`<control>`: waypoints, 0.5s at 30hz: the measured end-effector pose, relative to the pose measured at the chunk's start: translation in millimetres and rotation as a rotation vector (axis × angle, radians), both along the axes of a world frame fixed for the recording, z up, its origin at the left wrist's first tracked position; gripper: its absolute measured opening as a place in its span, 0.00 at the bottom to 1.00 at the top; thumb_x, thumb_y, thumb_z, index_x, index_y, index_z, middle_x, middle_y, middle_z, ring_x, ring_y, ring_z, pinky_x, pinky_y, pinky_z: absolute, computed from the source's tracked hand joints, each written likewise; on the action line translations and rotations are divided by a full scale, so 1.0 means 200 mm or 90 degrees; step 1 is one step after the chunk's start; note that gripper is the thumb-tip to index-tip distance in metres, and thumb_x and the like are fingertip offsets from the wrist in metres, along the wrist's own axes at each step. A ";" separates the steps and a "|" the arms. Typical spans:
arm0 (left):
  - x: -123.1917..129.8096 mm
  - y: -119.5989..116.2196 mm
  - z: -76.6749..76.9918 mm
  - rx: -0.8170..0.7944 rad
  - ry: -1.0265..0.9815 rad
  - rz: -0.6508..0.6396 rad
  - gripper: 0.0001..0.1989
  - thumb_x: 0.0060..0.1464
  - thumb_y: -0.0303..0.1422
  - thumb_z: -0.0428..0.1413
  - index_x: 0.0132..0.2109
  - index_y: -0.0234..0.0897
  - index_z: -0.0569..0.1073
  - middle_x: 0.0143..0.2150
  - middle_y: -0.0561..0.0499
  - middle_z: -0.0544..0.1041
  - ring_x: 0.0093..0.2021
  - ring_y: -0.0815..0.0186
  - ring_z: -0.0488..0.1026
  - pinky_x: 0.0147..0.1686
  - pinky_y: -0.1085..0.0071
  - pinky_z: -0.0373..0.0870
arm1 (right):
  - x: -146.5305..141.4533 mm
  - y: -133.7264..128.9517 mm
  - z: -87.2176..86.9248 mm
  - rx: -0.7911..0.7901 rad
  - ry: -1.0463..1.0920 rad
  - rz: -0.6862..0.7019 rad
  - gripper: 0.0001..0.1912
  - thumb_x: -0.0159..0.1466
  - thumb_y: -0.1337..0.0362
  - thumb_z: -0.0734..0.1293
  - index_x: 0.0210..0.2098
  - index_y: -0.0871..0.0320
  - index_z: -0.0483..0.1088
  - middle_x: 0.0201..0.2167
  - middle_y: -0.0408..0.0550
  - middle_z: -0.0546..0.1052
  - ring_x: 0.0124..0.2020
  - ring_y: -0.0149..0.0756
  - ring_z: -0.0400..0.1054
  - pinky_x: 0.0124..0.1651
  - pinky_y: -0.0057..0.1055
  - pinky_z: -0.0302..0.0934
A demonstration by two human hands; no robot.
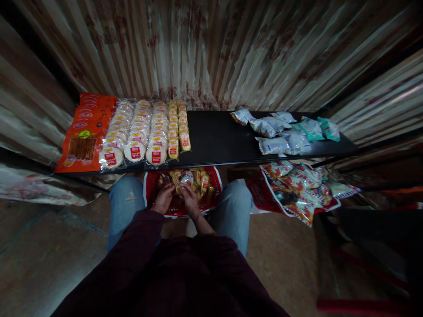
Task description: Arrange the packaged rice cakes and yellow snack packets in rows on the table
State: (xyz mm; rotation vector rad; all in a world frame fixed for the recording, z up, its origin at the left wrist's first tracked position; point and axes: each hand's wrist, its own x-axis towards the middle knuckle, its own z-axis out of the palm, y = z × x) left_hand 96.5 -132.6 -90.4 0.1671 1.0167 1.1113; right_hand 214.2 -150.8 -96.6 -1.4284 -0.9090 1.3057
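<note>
My left hand (162,199) is over the left part of a red bag (216,179) between my knees, its fingertips closed at a small gold-wrapped snack (176,181). Close beside it, my right hand (189,199) has its fingers bent over the same bag, near a silvery round packet (187,177); what it grips, if anything, is hidden. More gold-wrapped snacks (205,180) lie in the bag. Above, on a black shelf (211,136), stand rows of round white crackers (135,150) and two columns of gold-wrapped snacks (184,140).
An orange packet (86,127) lies at the shelf's left end. Silvery packets (272,145) and green ones (328,129) lie loosely at its right. Below them, a second red bag (264,193) holds colourful snack packets (302,178). Pleated curtains (198,48) hang behind.
</note>
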 end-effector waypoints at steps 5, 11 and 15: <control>0.00 -0.01 0.00 0.041 0.011 0.010 0.12 0.38 0.25 0.65 0.34 0.34 0.75 0.33 0.51 0.79 0.39 0.66 0.75 0.45 0.72 0.65 | 0.00 0.00 -0.01 0.031 -0.038 0.035 0.17 0.56 0.49 0.65 0.37 0.53 0.75 0.44 0.48 0.77 0.47 0.41 0.70 0.42 0.34 0.68; 0.00 -0.01 -0.02 -0.001 0.016 0.022 0.12 0.39 0.24 0.64 0.35 0.35 0.75 0.32 0.52 0.79 0.38 0.67 0.75 0.42 0.73 0.66 | 0.00 0.01 -0.01 0.022 -0.023 0.009 0.18 0.56 0.49 0.65 0.38 0.54 0.74 0.43 0.48 0.78 0.44 0.41 0.71 0.42 0.35 0.69; -0.01 -0.01 -0.01 -0.024 0.034 -0.004 0.13 0.41 0.26 0.64 0.38 0.36 0.75 0.32 0.52 0.79 0.36 0.67 0.75 0.39 0.73 0.67 | 0.00 0.00 0.01 0.012 -0.006 -0.006 0.19 0.57 0.48 0.64 0.41 0.53 0.72 0.46 0.49 0.77 0.45 0.42 0.71 0.39 0.34 0.69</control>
